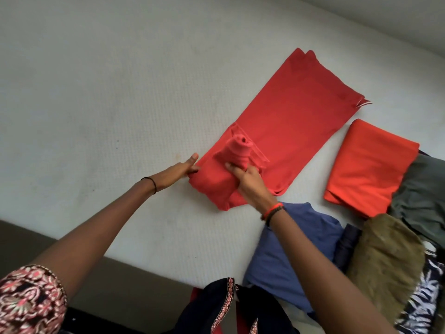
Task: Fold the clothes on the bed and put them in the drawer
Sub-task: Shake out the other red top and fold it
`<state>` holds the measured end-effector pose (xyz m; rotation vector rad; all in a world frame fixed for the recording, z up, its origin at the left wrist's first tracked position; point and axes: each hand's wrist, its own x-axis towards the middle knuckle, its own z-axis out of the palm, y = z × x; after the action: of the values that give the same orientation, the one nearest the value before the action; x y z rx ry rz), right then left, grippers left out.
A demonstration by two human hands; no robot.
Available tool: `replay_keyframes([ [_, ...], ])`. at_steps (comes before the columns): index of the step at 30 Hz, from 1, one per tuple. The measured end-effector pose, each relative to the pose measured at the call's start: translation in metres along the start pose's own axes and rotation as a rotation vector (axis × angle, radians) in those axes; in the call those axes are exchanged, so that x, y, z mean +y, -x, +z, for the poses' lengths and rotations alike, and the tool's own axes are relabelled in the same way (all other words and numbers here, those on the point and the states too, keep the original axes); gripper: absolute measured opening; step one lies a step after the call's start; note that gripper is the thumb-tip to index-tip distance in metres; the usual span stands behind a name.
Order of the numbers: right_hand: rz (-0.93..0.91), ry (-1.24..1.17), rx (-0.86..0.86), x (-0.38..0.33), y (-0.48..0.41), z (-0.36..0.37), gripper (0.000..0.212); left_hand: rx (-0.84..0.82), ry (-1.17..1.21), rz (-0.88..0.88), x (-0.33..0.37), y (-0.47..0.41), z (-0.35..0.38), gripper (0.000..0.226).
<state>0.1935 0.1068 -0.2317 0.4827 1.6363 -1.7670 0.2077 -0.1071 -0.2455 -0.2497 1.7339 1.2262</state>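
From the head camera we look down on a white bed (96,92), where a red garment (289,121) lies spread flat near the middle of the mattress, its long side running from the near edge towards the far right corner. We see the left hand (179,172) at the garment's near left edge, pinching the cloth between an outstretched thumb and the fingers. The right hand (250,184) rests on the garment's near end, its fingers curled round a rolled bunch of the same red cloth that stands up from the surface.

Just to the right of the garment, apart from it, a folded orange-red cloth (370,165) lies flat. Along the bed's near right edge we find a heap of unfolded clothes: a blue garment (293,242) under the right forearm, an olive furry piece (385,256), a grey-green garment (423,189) touching the folded cloth, and a dark garment with embroidered trim (216,307) at the near edge. A patterned sleeve (29,300) covers the left upper arm.
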Motion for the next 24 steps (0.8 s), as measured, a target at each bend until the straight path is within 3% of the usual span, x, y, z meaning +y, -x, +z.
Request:
replay_keyframes([
  [2,0.18,-0.157,0.01,-0.002,-0.017,-0.01,0.014,0.038,0.005,0.018,-0.003,-0.004,0.005,0.09],
  [4,0.301,-0.137,0.011,-0.003,-0.023,-0.016,0.018,0.074,-0.034,0.094,-0.006,-0.008,0.009,0.066],
  [8,0.382,-0.1,-0.017,-0.013,-0.024,-0.022,0.032,0.12,-0.045,0.137,-0.008,-0.014,0.01,0.058],
  [11,0.406,-0.043,0.017,-0.021,-0.022,-0.026,0.06,0.104,-0.062,0.135,-0.005,-0.016,0.01,0.049],
  [12,0.38,-0.022,0.063,-0.023,-0.024,-0.028,0.056,0.101,-0.076,0.132,-0.003,-0.017,0.009,0.045],
  [14,0.308,0.093,0.201,-0.027,-0.028,-0.031,0.048,0.099,-0.093,0.127,-0.001,-0.019,0.008,0.042],
  [17,0.213,0.519,0.354,-0.033,-0.04,-0.033,0.063,0.12,-0.109,0.12,-0.002,-0.022,0.008,0.045],
  [19,0.208,0.801,0.39,-0.039,-0.047,-0.033,0.071,0.227,-0.177,0.127,-0.008,-0.023,0.01,0.042],
  [21,0.2,0.95,0.437,-0.044,-0.052,-0.033,0.079,0.442,-0.235,0.15,-0.017,-0.021,0.014,0.036],
  [24,0.066,1.071,0.516,-0.049,-0.046,-0.025,0.077,0.727,0.055,0.072,-0.025,-0.008,0.026,0.036],
])
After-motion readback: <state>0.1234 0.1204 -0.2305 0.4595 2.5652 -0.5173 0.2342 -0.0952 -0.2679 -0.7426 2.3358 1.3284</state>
